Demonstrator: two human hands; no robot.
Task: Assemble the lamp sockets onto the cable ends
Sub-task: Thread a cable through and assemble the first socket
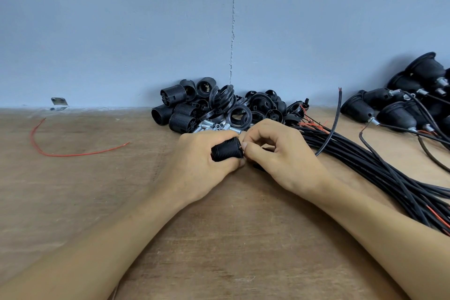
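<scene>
Right now our left hand (202, 165) grips a black ribbed plastic socket barrel (227, 153) at table centre, fingers wrapped round it, barrel lying sideways. Our right hand (282, 156) is just beside at 3 o'clock, fingers curled, thumb & forefinger tips at the barrel's right end; what they pinch, can't tell. At 12: heap of loose black socket parts (219, 105) w/ small silver threaded tubes (214, 126) in front. At 3: bundle of black cables (389, 178). At 2: assembled black sockets w/ cables (394, 107). At 9: loose red wire (73, 154) on the brown wooden table (219, 238).
</scene>
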